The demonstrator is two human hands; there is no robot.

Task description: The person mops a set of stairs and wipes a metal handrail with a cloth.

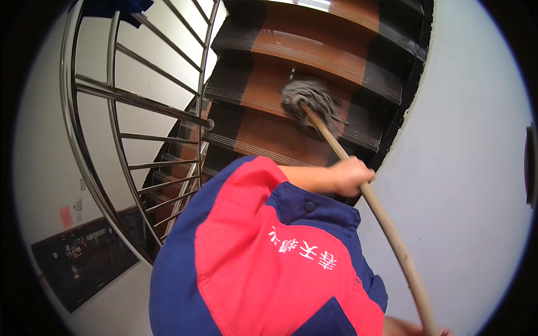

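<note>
A wooden mop handle (391, 229) runs from the bottom right up toward the middle of the view. My left hand (351, 176) is wrapped around the handle partway along it, with the forearm crossing in front of me. At the bottom edge my right hand (426, 331) is around the handle near my body, mostly cut off by the frame. The grey string mop head (311, 103) rests on the stairs, its strands spread over a brown-and-black step (269, 130). My red and blue work shirt (269, 260), which bears writing, hides much of the lower view.
A stainless steel railing (138, 103) stands along the left, with dark blue cloth (113, 7) at its top. Another flight (168, 185) shows beyond the bars. A white wall (454, 176) borders the stairs on the right. A dark door-like panel (90, 256) with stickers appears lower left.
</note>
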